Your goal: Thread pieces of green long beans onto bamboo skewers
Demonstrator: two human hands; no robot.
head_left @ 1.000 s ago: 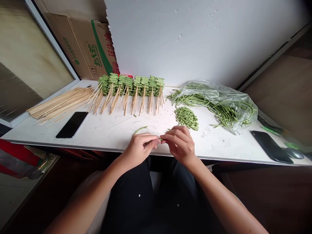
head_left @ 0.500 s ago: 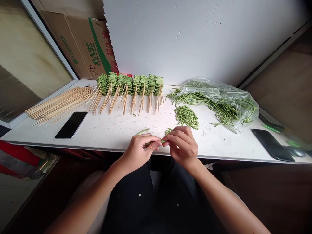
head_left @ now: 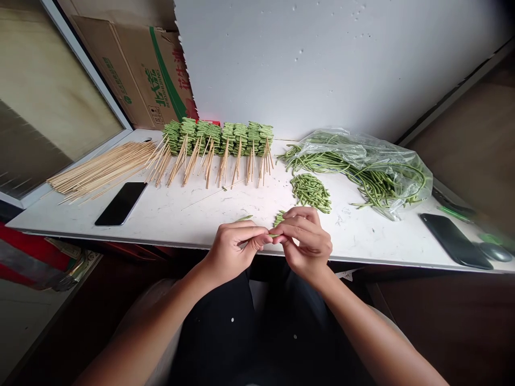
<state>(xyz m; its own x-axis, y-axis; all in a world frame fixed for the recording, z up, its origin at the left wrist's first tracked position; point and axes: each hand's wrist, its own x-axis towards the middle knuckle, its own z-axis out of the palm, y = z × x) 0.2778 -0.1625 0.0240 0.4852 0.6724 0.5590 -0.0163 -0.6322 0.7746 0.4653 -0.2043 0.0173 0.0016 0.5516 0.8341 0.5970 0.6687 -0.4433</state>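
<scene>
My left hand [head_left: 233, 247] and my right hand [head_left: 306, 241] meet at the front edge of the white table [head_left: 169, 217], fingertips pinched together on a thin green bean piece [head_left: 272, 235]. A few short cut pieces [head_left: 278, 217] lie just behind my right fingers, and the bean's free end [head_left: 244, 217] pokes out behind my left hand. Behind them lies a pile of cut bean pieces [head_left: 310, 191]. Finished bean skewers [head_left: 220, 143] are lined up at the back.
A heap of bare bamboo sticks [head_left: 102, 169] lies at the left, a black phone [head_left: 121, 203] in front of it. A plastic bag of long beans [head_left: 370, 171] sits at the right, another dark phone [head_left: 456, 241] beyond. A cardboard box [head_left: 139, 75] leans at the back.
Both hands have drawn slightly closer together, and less of the bean shows between the fingertips. The camera view has shifted a little.
</scene>
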